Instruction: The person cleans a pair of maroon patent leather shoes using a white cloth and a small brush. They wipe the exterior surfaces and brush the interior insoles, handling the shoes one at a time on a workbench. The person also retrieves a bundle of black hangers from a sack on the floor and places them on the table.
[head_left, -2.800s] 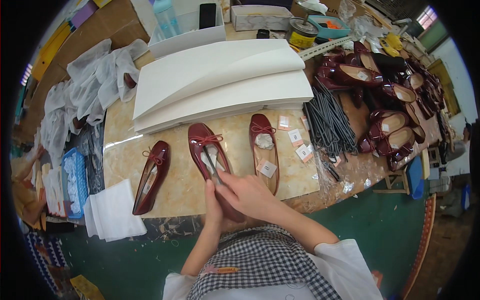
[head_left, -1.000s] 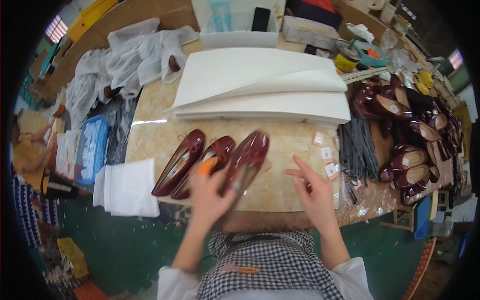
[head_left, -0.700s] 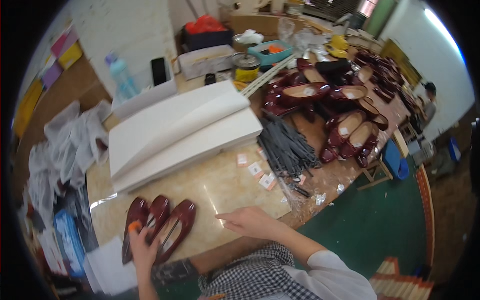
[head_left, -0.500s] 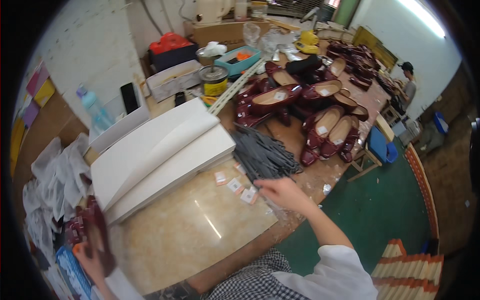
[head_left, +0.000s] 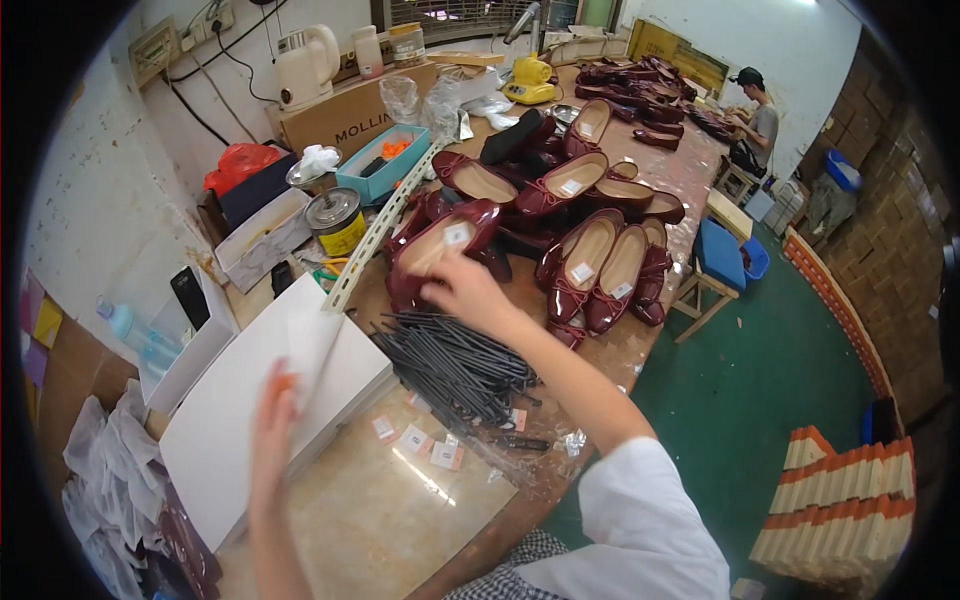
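Note:
My right hand [head_left: 472, 292] reaches over the dark rods and grips the near end of a burgundy ballet flat [head_left: 425, 245] with a white label on its insole. My left hand [head_left: 272, 425], smeared by motion, is over the stack of white paper [head_left: 235, 400]; an orange patch shows at its fingers. A thin sheet [head_left: 312, 345] curls up beside that hand, and whether the fingers hold it is unclear. Under my right wrist lies a bundle of thin dark grey rods [head_left: 460, 365]. Several small labels [head_left: 416, 440] rest on the tabletop. Another burgundy shoe [head_left: 188, 540] lies at the lower left.
Many burgundy flats [head_left: 590, 260] are heaped beyond the rods. A slotted metal strip [head_left: 385, 225], a tin [head_left: 335, 220] and a teal box [head_left: 383, 165] stand behind the paper. Crumpled white tissue [head_left: 105, 450] lies at left. A person [head_left: 760, 125] sits far right.
My left hand has left the burgundy shoe at lower left and moved over the paper. My right hand has gone from beside the labels to a shoe farther away. The view has shifted.

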